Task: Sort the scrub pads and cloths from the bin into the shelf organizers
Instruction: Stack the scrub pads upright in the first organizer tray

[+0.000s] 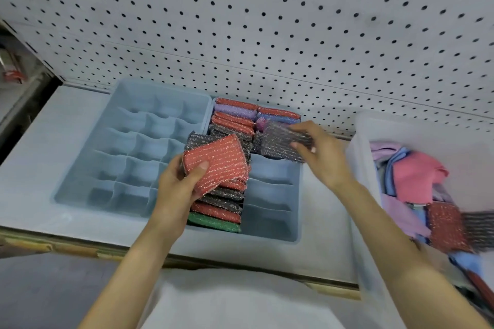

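Note:
My left hand (181, 181) grips a red glittery scrub pad (217, 160), with more pads stacked under it, over the left column of the right blue organizer (272, 232). My right hand (320, 152) pinches a grey glittery scrub pad (280, 144) above that organizer's right column. Rows of red, purple, grey and green pads (222, 208) stand on edge in its slots. The left blue organizer (117, 141) shows only bare compartments. A clear bin (366, 195) at the right holds pink, blue and lilac cloths (414, 176) and a red pad (446, 227).
A white pegboard (267, 21) rises behind the shelf. The shelf's wooden front edge (80, 248) runs below the organizers. The bin overhangs that edge at the right. A dark gap and red-labelled items (13, 72) lie at the far left.

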`<state>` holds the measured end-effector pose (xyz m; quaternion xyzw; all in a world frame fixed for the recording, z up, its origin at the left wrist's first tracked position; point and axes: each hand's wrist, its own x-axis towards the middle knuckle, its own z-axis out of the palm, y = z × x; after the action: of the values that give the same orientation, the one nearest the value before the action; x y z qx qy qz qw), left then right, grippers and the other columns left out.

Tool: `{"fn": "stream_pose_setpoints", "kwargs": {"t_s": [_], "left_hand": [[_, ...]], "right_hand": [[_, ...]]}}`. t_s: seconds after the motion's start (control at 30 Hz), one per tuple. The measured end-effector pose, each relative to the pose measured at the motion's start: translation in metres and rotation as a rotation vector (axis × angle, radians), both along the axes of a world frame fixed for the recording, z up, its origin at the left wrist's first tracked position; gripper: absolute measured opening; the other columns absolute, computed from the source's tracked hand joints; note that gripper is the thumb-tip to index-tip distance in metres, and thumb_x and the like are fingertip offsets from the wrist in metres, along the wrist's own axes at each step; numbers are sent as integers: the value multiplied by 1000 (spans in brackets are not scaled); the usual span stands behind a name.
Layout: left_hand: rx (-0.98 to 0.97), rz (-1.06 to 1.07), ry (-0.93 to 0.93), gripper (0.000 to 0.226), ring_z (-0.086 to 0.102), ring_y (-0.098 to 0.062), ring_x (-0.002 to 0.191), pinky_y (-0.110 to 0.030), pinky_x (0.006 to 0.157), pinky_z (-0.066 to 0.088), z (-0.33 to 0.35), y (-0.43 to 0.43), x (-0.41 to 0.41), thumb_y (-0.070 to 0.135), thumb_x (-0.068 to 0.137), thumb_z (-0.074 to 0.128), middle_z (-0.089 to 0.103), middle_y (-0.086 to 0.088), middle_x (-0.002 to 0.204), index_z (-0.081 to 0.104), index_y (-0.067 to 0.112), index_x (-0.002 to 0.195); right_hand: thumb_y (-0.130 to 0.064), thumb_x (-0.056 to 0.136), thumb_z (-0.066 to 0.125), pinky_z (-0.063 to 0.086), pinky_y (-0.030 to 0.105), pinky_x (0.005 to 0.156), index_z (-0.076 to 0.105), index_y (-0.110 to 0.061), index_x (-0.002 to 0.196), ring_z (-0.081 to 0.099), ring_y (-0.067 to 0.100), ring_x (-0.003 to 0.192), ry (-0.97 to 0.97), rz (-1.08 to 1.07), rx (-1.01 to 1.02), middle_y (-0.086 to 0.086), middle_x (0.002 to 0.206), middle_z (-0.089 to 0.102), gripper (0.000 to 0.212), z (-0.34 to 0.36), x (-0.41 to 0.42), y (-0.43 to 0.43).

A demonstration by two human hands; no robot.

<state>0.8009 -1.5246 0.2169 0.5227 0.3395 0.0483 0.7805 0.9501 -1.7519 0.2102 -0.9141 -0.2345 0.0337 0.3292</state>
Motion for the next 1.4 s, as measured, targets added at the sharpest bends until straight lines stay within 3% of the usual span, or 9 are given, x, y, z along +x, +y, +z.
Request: {"fn": "stream_pose_setpoints", "kwargs": {"t_s": [0.13, 0.23, 0.37, 0.57, 0.77, 0.87, 0.97, 1.1, 1.4], "left_hand": [[48, 9, 0, 46, 66, -20, 101, -39, 84, 55, -6, -2, -2, 12, 86, 64, 66, -4, 113, 50, 24, 129], [43, 12, 2, 44, 66, -18, 100, -38, 83, 56, -10, -1, -5, 12, 87, 63, 65, -4, 112, 50, 27, 127], [28, 37, 3, 41, 68, -10, 91, -25, 74, 57, -13, -2, -5, 13, 88, 63, 67, 0, 106, 51, 27, 124], [31, 45, 7, 38, 67, -10, 92, -21, 71, 57, -13, -3, -2, 14, 88, 63, 67, 3, 104, 51, 29, 121], [29, 22, 4, 39, 69, -9, 90, -27, 76, 56, -11, -3, -3, 15, 86, 64, 68, 2, 105, 52, 30, 120], [35, -19, -13, 39, 68, -14, 95, -29, 77, 55, -7, -3, -4, 17, 83, 67, 69, 1, 106, 55, 28, 118], [24, -132, -57, 39, 69, -18, 96, -27, 77, 56, -1, -10, -2, 21, 77, 71, 72, 1, 104, 60, 23, 115], [7, -239, -104, 37, 69, -23, 94, -31, 81, 56, 6, -22, 2, 22, 73, 72, 73, -6, 101, 64, 19, 109], [-56, -307, 38, 46, 71, -15, 80, -27, 68, 55, 12, -23, 4, 48, 75, 57, 75, 0, 86, 62, 15, 107]], "right_hand": [[-4, 80, 66, 42, 26, 68, 66, -14, 99, 61, 22, 77, -318, 86, -80, 4, 93, 67, 22, -12, 2, 21], [-4, 76, 72, 35, 23, 76, 67, -11, 91, 57, 19, 81, -339, 41, -12, 3, 87, 68, 18, -13, 9, 27], [-10, 74, 77, 36, 24, 59, 65, -11, 87, 56, 20, 67, -272, 22, -118, 3, 77, 64, 18, -21, 5, 17], [-5, 67, 77, 41, 28, 59, 61, -11, 73, 56, 26, 71, -413, 11, -277, 2, 75, 61, 19, -44, -2, 12], [-18, 83, 70, 47, 30, 62, 71, -8, 83, 58, 27, 84, -127, -58, -307, 8, 88, 60, 9, -31, 11, 28], [-24, 86, 67, 46, 30, 69, 72, -18, 84, 60, 18, 81, -11, -230, 42, -1, 87, 61, 9, 3, 4, 29], [-26, 81, 73, 46, 19, 82, 62, -39, 104, 58, 5, 95, 297, 19, 367, -10, 105, 61, 29, 45, -29, 44], [-25, 72, 79, 33, 10, 89, 62, -28, 116, 46, 4, 101, 188, 322, 40, -11, 106, 53, 47, 39, -42, 54], [-15, 81, 71, 45, 27, 84, 54, -18, 81, 51, 11, 87, 379, 349, 42, -7, 88, 52, 18, 25, -53, 50]]}}
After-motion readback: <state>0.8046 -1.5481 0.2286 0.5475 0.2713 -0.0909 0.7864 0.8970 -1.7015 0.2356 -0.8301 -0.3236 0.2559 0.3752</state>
